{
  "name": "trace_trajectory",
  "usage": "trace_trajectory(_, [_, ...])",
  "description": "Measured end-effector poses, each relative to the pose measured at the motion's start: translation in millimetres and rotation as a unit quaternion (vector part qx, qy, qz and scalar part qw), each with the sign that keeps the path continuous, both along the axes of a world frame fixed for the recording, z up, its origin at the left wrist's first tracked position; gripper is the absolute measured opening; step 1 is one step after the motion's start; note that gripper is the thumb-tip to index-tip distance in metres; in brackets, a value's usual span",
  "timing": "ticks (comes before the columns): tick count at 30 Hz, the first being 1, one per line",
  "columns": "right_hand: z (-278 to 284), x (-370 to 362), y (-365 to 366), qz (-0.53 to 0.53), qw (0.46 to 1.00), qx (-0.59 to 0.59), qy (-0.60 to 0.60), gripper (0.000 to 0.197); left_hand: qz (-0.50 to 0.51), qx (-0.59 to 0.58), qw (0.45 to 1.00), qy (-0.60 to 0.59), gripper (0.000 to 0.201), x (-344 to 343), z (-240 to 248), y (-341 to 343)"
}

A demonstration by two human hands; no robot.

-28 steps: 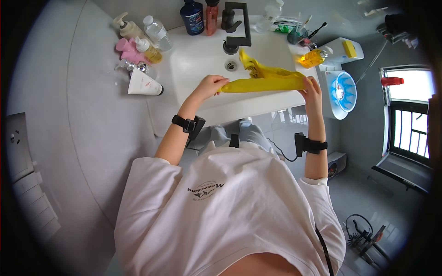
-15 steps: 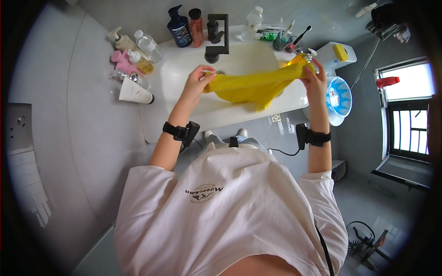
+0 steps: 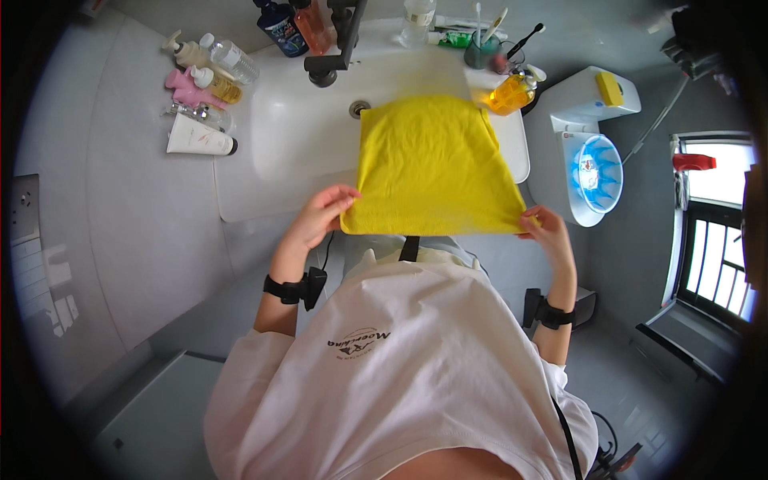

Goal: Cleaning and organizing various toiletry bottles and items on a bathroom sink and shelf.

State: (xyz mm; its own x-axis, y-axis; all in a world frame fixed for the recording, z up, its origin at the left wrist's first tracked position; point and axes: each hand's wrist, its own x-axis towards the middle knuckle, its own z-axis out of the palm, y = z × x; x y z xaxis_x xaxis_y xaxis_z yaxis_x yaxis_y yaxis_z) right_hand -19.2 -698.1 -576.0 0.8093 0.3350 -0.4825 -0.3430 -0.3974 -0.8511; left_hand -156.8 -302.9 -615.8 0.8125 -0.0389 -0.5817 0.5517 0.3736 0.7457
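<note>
In the head view, a yellow cloth is held spread nearly flat over the front right part of the white sink, and the sink's near rim is overlapped by the cloth's near edge. Whether the sink's surface is touched by the cloth's far part cannot be told. The cloth's near left corner is pinched by the left hand, thumb and fingers being closed on the fabric in front of the sink's near rim. The near right corner is gripped likewise between thumb and fingertips by the right hand, also in front of the sink. A black band is worn on the left forearm, nearer the person than the sink. At the sink's back edge, a black faucet is mounted, with a dark blue bottle and a reddish bottle placed to its left. On the sink's right ledge, a cup is filled with toothbrushes, and an orange-yellow pump bottle is set beside it. Beside the sink's left edge, a white tube is laid near a pink object.
</note>
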Motion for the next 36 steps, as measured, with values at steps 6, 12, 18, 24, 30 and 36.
trace_trajectory(6, [-34.9, 3.8, -6.6, 0.046, 0.986, -0.073, 0.144, 0.023, 0.049, -0.072, 0.993, 0.08, 0.016, -20.7, -32.0, -32.0])
trace_trajectory(12, [-22.1, 69.2, 16.2, 0.054, 0.991, -0.06, 0.107, 0.032, 0.158, -0.097, 0.983, -0.013, 0.025, 30.8, -38.0, -8.2])
trace_trajectory(18, [-72.4, 116.7, 49.2, -0.11, 0.99, 0.083, 0.007, 0.039, 0.29, -0.061, 0.955, 0.0, 0.052, 94.4, -50.3, -9.2])
trace_trajectory(24, [-132.9, 88.1, 48.1, -0.027, 0.964, -0.228, -0.136, 0.04, -0.046, 0.496, 0.863, -0.081, 0.035, 87.2, -104.9, -26.0])
trace_trajectory(30, [-134.1, 87.2, 67.5, 0.086, 0.931, -0.298, -0.195, 0.029, -0.133, 0.54, 0.808, -0.195, 0.04, 102.4, -110.7, -46.5])
trace_trajectory(36, [-101.1, 62.5, 61.0, -0.083, 0.99, 0.111, 0.01, 0.028, -0.212, 0.576, 0.736, -0.284, 0.042, 134.2, -117.7, -73.6])
